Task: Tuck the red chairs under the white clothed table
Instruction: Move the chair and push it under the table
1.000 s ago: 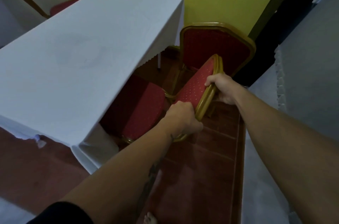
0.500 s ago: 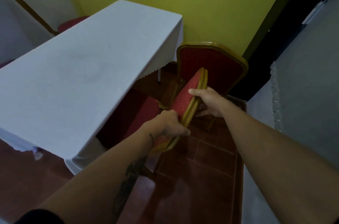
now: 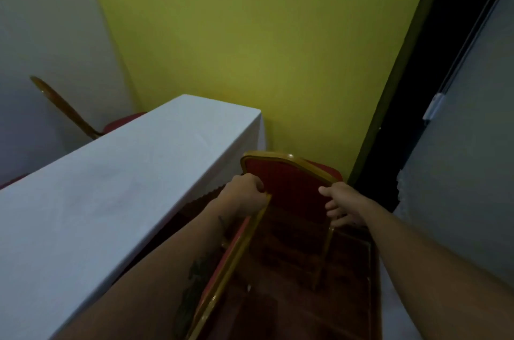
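Observation:
The white clothed table (image 3: 111,200) fills the left of the head view. A red chair with a gold frame (image 3: 289,183) stands at the table's far right corner, its back facing me. My left hand (image 3: 244,196) is closed on the left edge of that back. My right hand (image 3: 343,207) curls around its right edge, and the frame is hidden behind the fingers. A second red chair (image 3: 222,270) is pushed against the table's right side. Only its gold back rim shows, passing under my left forearm.
A third red chair (image 3: 66,111) stands on the table's far left side. The yellow wall (image 3: 250,47) is close behind the table. A dark doorway (image 3: 411,117) and a white-draped surface (image 3: 459,186) bound the narrow brown floor (image 3: 292,284) on the right.
Both hands have let go of the near chair's back, now close against the table, and moved forward onto the far chair's back. The view has tilted up toward the wall.

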Motion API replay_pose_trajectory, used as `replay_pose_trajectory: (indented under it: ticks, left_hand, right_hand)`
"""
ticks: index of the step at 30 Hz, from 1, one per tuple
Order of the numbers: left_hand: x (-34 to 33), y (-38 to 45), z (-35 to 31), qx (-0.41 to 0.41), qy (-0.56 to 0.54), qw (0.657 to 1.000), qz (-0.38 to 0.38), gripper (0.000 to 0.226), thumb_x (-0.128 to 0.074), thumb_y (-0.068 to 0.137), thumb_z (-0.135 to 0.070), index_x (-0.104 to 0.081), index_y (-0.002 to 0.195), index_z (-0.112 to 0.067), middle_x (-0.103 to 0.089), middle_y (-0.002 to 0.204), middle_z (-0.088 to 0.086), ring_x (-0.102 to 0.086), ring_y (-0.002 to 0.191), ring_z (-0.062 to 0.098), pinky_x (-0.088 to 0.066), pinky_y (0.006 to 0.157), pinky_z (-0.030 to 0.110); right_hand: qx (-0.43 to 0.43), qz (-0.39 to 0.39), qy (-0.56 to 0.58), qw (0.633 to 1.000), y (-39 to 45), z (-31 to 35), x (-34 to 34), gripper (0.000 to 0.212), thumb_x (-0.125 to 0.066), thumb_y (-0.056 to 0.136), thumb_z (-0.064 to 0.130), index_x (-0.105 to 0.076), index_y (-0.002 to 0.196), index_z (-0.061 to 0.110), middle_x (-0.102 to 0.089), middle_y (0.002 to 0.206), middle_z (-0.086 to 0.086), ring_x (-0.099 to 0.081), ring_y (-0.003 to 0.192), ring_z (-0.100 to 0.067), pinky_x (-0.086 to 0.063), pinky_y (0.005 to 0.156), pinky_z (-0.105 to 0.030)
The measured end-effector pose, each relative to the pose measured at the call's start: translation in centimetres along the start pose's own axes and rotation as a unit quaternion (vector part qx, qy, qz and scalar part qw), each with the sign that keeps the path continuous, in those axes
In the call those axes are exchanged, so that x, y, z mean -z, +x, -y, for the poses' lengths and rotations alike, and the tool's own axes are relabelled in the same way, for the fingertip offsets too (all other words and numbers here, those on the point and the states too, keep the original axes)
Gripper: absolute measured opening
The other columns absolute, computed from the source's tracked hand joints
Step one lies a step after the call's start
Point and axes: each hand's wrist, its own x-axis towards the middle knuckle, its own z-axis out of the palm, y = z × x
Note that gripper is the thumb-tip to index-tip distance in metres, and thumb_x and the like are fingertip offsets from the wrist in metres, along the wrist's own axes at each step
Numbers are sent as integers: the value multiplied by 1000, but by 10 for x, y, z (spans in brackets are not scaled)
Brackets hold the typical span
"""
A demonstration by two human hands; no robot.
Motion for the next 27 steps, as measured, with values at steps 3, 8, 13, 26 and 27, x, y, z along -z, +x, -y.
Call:
replay_pose_trajectory:
  ticks: [3,8,13,26,27]
  left_hand:
    - [-4,32,-24,6,31,999,-17,30,-54,77,-24,-74,98,-16,-73,101,8,-69,93,30,-60,81,45]
    - [-13,82,-53,12,53,998,-31,21,-53,75,-15,-69,88,-13,-68,89,6,-65,78,27,-55,66,39]
    - [-25,136,-56,1,60,997,-41,46,-58,78,-16,-67,124,-20,-67,115,8,-66,106,32,-58,88,46]
    - [-32,263,-23,-69,258,959,92,20,-62,79,-23,-68,99,-21,-68,95,1,-65,89,23,-53,87,43]
    - [-30,266,-23,-70,265,957,90,19,-61,79,-23,-68,97,-21,-68,92,1,-65,84,22,-52,76,38]
  right_hand:
    - [8,-4,-75,997,31,3,31,72,-57,104,34,-19,164,21,-41,156,-14,-54,127,-33,-57,92,-49]
    - [52,-11,-169,984,76,18,56,79,-63,95,29,-22,163,18,-35,162,-13,-48,136,-35,-52,94,-47]
    - [71,17,-259,963,114,17,50,84,-66,87,28,-26,161,21,-43,151,-12,-48,134,-35,-47,104,-47]
    - [86,124,-340,928,180,25,40,60,-57,86,12,-56,140,35,-63,124,-4,-62,111,-25,-56,96,-41]
    - [87,130,-344,926,182,28,40,60,-57,87,11,-56,141,36,-63,125,-3,-62,111,-24,-56,96,-40]
